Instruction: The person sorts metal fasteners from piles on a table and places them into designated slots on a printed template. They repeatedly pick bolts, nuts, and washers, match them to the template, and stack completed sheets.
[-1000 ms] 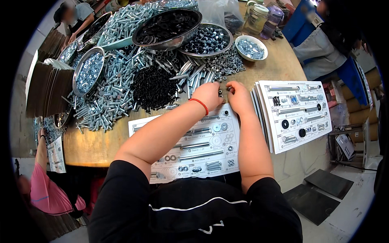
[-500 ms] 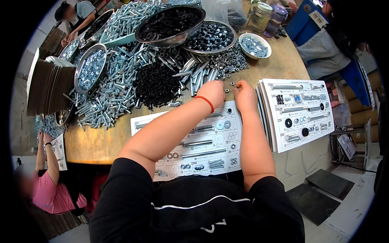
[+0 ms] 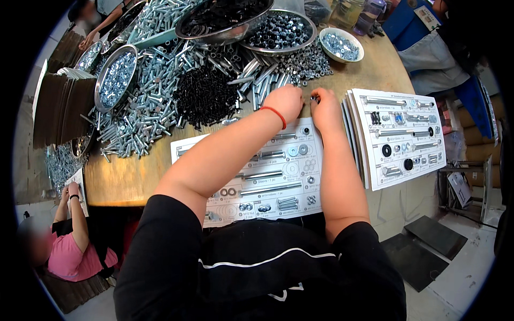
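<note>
Small dark metal nuts [image 3: 315, 98] sit pinched in the right hand [image 3: 325, 107] above the white printed hardware card [image 3: 278, 176]; left hand [image 3: 284, 101] curled, grip unclear. Loose nuts could roll away.

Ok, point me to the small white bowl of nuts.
In the head view the small white bowl sits at the far right of the wooden table, just right of the big steel bowl of dark nuts and beyond the right hand.
</note>
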### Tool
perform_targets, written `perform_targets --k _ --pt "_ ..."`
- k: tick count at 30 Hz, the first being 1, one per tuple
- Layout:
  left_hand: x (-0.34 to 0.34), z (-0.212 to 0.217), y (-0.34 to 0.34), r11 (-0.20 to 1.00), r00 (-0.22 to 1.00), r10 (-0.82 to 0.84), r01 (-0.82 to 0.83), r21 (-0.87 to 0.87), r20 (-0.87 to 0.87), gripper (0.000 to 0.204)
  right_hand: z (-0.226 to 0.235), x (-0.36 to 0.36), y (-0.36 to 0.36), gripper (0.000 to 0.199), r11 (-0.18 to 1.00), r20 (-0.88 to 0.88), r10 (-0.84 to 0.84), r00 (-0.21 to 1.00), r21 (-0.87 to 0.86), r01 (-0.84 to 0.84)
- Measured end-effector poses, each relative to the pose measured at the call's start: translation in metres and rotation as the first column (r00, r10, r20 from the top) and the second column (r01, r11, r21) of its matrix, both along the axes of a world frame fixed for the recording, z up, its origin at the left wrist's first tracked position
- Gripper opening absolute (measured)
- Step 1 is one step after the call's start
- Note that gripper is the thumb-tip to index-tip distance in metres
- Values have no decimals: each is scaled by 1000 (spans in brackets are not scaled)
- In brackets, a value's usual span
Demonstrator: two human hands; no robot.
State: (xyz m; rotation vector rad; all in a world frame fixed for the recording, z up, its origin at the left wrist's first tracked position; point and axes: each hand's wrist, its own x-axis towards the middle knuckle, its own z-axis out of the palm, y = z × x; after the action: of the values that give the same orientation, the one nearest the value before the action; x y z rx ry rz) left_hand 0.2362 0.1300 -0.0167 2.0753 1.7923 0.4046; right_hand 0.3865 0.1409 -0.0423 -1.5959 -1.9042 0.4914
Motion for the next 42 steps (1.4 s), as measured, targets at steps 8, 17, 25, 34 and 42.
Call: perform_targets --k 8,17,25,34,42 --pt "12 12 -12 1000 1000 11 -10 -27 27 26 -1 4 3 20 1000 126 -27 992 -13 29" --pt "12 14 -14 992 991 104 -96 -85 86 30 30 16 -45 18 996 39 -58 998 -62 61" --pt "2 18 -23 989 994 50 -36 -146 96 22 21 35 -89 15 997 -17 -66 998 -42 65" --pt "9 2 -16 997 996 80 -80 -6 24 30 13 41 -99 17 997 15 -54 998 -52 55" --pt "20 6 -13 999 997 48 -48 0 -55 28 10 40 -102 18 995 51 -81 995 -57 84"
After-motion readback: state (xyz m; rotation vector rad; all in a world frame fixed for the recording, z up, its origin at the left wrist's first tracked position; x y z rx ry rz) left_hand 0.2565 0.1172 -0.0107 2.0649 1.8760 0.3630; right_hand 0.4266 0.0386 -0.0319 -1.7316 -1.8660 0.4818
